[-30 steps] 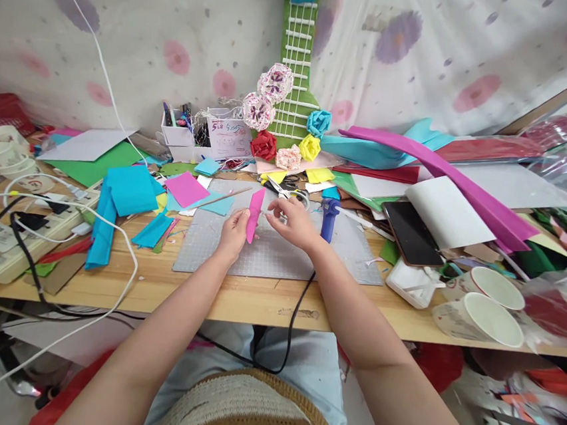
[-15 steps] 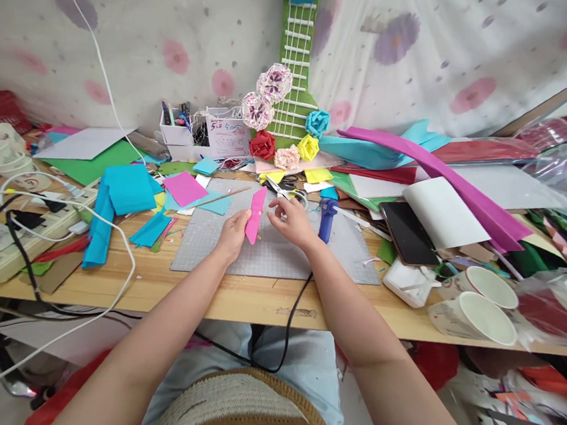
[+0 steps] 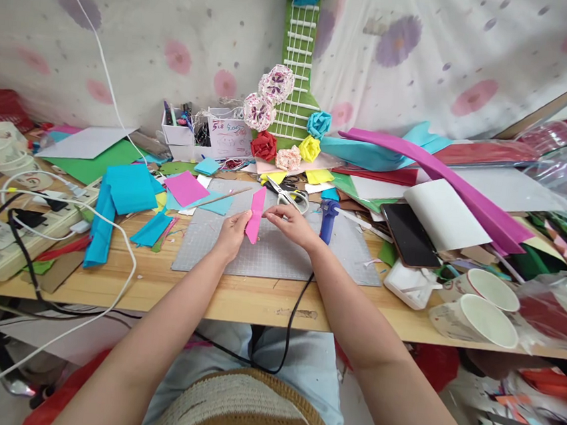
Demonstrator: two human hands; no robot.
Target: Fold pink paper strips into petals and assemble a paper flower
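Note:
A folded strip of bright pink paper [image 3: 257, 203] stands nearly upright above the grey cutting mat. My left hand [image 3: 232, 236] pinches it by its left side, thumb and fingers closed. From the right, my right hand [image 3: 292, 227] brings its fingertips together at the strip's right edge; what they hold, if anything, is too small to make out. Just behind that hand lie scissors with pale handles [image 3: 290, 196]. To its right, a blue glue gun [image 3: 328, 222] rests on the cutting mat [image 3: 289, 260], its black cord running off the table's front edge.
Blue paper [image 3: 128, 191] and a pink square [image 3: 185, 188] lie left of the mat. A green guitar-shaped piece with paper flowers [image 3: 297, 67] stands at the back. Rightward are a phone [image 3: 408, 234] and paper cups [image 3: 476, 318]. A power strip [image 3: 30, 235] with tangled cables occupies the left.
My right hand has lowered slightly and its spread fingers have closed together at the pink strip's edge. My left hand keeps its hold. The view has shifted slightly.

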